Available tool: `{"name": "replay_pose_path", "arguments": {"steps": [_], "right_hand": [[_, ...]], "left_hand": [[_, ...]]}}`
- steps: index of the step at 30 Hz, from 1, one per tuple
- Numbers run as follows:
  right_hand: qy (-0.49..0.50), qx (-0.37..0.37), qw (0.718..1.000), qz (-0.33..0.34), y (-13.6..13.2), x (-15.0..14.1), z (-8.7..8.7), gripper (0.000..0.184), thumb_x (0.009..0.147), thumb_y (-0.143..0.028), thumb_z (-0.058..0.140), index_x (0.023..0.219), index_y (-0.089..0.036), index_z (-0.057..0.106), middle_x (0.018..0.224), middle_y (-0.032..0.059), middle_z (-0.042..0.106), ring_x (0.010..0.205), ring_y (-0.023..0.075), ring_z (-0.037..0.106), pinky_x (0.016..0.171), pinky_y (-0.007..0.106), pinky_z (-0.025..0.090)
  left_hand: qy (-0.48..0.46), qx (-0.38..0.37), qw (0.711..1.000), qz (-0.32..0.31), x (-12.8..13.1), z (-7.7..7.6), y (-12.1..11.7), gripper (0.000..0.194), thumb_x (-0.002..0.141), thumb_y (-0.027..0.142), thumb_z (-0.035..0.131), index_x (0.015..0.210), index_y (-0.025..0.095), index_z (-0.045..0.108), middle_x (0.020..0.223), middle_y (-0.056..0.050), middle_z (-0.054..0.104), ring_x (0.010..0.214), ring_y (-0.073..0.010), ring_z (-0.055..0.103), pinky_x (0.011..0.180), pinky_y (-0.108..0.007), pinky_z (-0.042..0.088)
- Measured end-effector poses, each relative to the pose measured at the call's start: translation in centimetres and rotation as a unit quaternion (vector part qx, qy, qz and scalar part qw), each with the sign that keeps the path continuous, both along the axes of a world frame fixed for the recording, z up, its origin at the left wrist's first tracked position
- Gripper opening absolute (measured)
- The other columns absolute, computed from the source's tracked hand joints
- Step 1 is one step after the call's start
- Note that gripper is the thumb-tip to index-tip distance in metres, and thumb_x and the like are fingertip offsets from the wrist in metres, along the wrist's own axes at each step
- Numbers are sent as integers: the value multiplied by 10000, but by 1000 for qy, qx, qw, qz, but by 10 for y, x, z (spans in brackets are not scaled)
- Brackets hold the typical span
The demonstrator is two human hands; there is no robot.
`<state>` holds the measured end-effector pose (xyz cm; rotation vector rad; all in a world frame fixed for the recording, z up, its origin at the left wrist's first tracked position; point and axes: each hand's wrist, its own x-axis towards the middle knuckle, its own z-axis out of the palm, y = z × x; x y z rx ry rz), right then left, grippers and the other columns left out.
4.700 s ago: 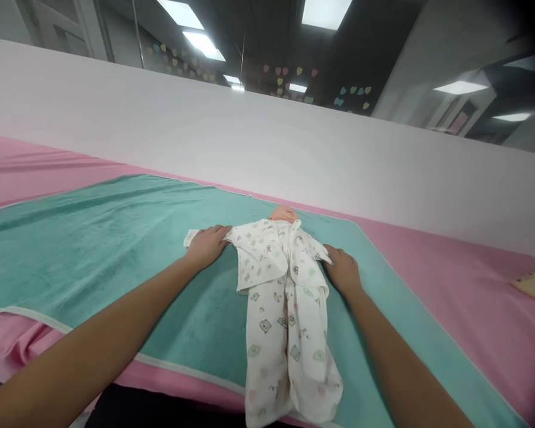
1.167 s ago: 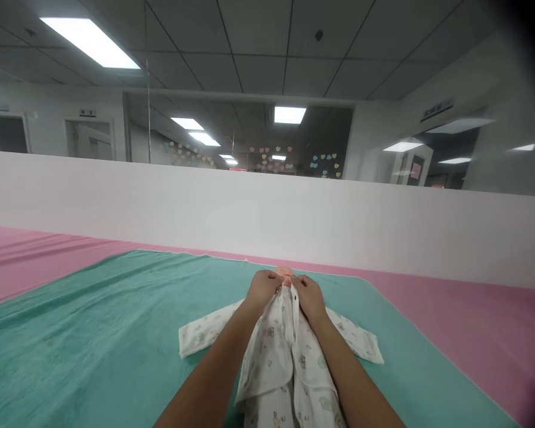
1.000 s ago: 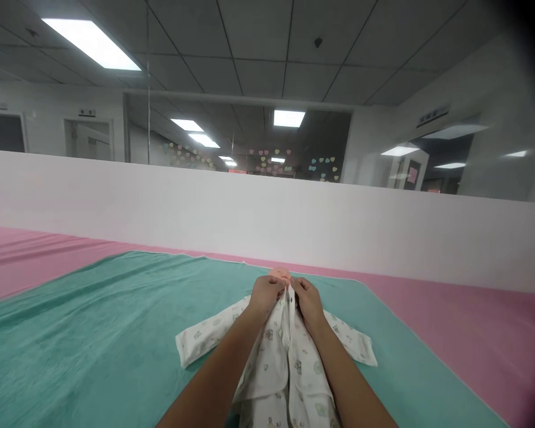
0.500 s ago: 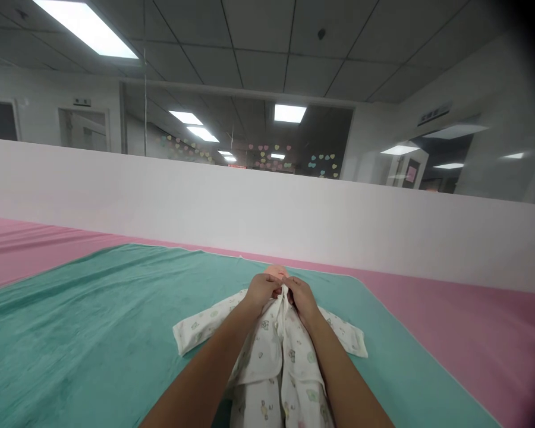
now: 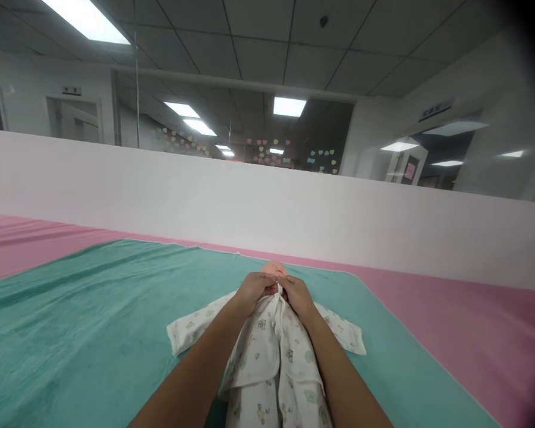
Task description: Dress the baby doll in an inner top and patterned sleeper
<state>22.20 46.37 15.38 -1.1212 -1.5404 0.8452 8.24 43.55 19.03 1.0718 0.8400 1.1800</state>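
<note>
Okay, so biggest stuff first: there's a low wall (image 5: 214, 196), smooth and white, behind a pink sheet (image 5: 446, 333) that looks like thin, slightly wrinkled fabric. On top of that is a teal blanket (image 5: 93, 315), kinda plush-looking, with soft ripples and a pale trimmed edge. The white jacket (image 5: 256, 356) is on a doll lying on the blanket: little animal and leaf-ish prints, rounded front corners, long sleeves spread wide with straight-cut cuffs. Matching trousers (image 5: 252, 410) show under its hem. Both hands meet at the neckline, the left hand (image 5: 254, 287) and right hand (image 5: 298, 295) each with fingers pinched on the collar edges. Just past them is the doll's head (image 5: 274, 267), smooth, round and peachy.
</note>
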Motion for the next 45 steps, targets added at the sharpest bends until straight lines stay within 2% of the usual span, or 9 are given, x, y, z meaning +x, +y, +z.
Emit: {"name": "replay_pose_path", "arguments": {"steps": [5,12,20,26,33,37,45], "right_hand": [[20,-21,1000,3,1,-1,0,361,711,-495,531,540,-179,498,457,-43,459,458,99,386,472,233,257],[66,-43,997,5,-2,-2,1,346,702,-475,537,525,-184,471,405,-43,432,394,93,348,423,242,226],[107,-41,993,17,-3,-1,-1,342,714,-491,526,577,-186,456,440,-39,465,380,78,324,409,239,218],[128,-46,991,16,1,0,-5,387,697,-545,554,607,-177,477,461,-32,494,391,72,355,418,225,249],[131,-67,989,22,3,2,-7,307,640,-442,647,644,-162,520,478,-35,508,412,59,366,429,202,250],[144,-77,986,26,2,3,-7,293,642,-424,644,630,-160,518,505,-27,523,431,59,375,434,199,251],[176,-89,980,30,4,3,-8,292,659,-422,628,611,-153,525,509,-16,523,430,59,384,433,207,265]], "left_hand": [[-6,-13,1000,-1,-1,-1,2,79,711,139,603,648,91,605,609,-25,583,574,-66,539,640,-180,472],[17,0,1000,3,1,-5,5,135,641,160,666,577,103,561,545,-5,561,526,-67,516,588,-195,449],[19,10,1000,17,1,-12,12,176,597,224,720,650,88,620,588,-26,599,567,-82,542,634,-222,462],[25,9,1000,4,1,-7,6,99,614,137,679,682,91,624,632,-33,604,590,-82,550,643,-217,463],[55,11,998,23,2,3,-6,71,650,55,577,677,92,631,544,-18,572,551,-84,528,614,-214,458],[56,15,998,20,1,2,-4,46,654,73,579,657,89,623,608,-46,606,593,-97,552,645,-227,468],[52,16,998,22,1,-3,0,63,640,108,624,590,102,586,556,-11,569,585,-91,544,633,-220,458]]}}
